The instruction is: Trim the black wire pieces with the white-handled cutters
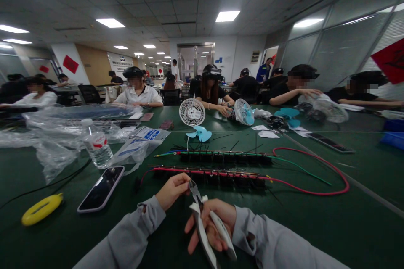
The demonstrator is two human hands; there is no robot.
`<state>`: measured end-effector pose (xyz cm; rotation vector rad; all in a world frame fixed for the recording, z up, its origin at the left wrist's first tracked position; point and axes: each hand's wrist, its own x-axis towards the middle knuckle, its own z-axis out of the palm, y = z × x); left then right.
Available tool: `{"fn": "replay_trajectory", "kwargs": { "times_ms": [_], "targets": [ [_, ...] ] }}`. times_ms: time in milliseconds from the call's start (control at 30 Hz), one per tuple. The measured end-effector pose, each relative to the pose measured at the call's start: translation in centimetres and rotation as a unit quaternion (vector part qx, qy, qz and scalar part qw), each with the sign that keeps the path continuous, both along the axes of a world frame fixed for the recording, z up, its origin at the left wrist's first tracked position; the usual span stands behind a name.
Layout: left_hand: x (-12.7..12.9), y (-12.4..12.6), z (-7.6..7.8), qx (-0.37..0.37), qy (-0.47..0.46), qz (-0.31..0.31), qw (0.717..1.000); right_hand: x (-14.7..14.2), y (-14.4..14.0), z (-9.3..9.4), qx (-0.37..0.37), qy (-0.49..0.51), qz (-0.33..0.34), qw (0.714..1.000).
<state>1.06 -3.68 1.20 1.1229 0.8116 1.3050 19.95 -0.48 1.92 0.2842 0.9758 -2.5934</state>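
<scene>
My right hand (217,218) is wrapped round the white handles of a pair of diagonal cutting pliers (197,195), whose jaws point up and to the left. My left hand (173,191) is closed in a pinch right at the jaw tips; what it pinches, if anything, is too small to make out. Just beyond both hands lies a long black strip with a red wire (210,175) along its top. Behind that is a second black strip with a green wire (225,157), with several thin black cable-tie-like strands sticking up from it.
On the left are a phone (101,189), a yellow oval tool (42,209), a water bottle (97,147) and clear plastic bags (142,143). A red cable (345,180) loops to the right. Blue fan blades (199,133) and white fan grilles (192,112) stand before co-workers opposite.
</scene>
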Motion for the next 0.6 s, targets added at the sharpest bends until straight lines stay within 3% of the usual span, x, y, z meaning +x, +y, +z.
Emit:
{"fn": "replay_trajectory", "kwargs": {
  "times_ms": [300, 600],
  "targets": [
    [-0.2, 0.1, -0.2, -0.002, -0.003, -0.003, 1.000, 0.1, 0.0, 0.1, 0.001, 0.001, 0.003, 1.000],
    [-0.2, 0.1, -0.2, -0.004, 0.000, 0.001, 1.000, -0.2, 0.3, -0.9, 0.006, 0.009, -0.013, 1.000]
  ]
}}
